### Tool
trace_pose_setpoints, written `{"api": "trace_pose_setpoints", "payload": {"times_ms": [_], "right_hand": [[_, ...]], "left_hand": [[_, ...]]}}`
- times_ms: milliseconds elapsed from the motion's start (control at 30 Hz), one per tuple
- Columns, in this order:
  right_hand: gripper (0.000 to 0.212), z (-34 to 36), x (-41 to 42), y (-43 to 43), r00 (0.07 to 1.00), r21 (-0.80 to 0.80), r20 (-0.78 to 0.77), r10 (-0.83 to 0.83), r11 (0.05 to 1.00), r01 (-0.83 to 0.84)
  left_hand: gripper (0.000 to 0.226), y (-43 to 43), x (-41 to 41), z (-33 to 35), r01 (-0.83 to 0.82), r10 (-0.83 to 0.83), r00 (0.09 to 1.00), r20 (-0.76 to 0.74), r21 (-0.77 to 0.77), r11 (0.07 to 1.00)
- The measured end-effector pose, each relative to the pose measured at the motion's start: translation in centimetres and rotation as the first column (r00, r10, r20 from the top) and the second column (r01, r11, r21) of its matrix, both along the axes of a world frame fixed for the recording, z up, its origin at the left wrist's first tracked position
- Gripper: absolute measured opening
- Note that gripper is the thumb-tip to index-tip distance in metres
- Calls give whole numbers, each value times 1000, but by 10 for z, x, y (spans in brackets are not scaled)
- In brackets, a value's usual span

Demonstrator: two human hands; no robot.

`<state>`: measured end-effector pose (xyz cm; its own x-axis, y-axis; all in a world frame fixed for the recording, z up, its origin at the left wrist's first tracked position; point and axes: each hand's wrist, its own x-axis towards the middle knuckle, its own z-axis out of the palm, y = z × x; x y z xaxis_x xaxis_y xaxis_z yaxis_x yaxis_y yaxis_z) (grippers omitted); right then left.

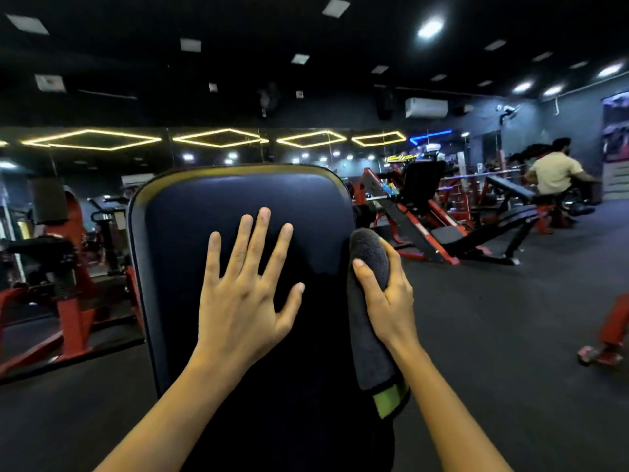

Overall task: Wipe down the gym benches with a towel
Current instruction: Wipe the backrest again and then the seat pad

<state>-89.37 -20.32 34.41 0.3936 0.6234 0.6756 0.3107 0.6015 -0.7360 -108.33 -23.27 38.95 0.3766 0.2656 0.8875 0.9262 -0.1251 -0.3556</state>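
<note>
Head view: left hand (241,301) fingers spread flat on bench (177,233); right hand (388,301) fingers grip towel (369,253)

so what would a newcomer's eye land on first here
Most striking is the left hand, fingers spread flat on the dark bench pad at centre. Just right of it, the right hand grips a dark towel at the pad's right edge. Behind, yellow diamond lights glow across the back of the gym.
</note>
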Motion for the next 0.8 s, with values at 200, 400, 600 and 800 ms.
{"api": "trace_pose_setpoints", "payload": {"times_ms": [200, 400, 600, 800], "right_hand": [[63, 71, -1, 10, 999, 42, 42, 10, 999, -11], [58, 133, -14, 9, 955, 64, 235, -180, 983, 169], [61, 153, -47, -3, 693, 297, 561, -452, 892, 342], [56, 142, -24, 1, 932, -26, 260, -251, 963, 267]], "left_hand": [[68, 4, -8, 38, 4, -5, 1000, 23, 26, 1000], [67, 5, -19, 57, -8, 7, 1000, 14, 51, 999], [70, 1, -35, 68, -15, 13, 999, 45, 59, 998], [68, -2, -58, 58, 93, -96, 995, 34, 77, 993]]}}
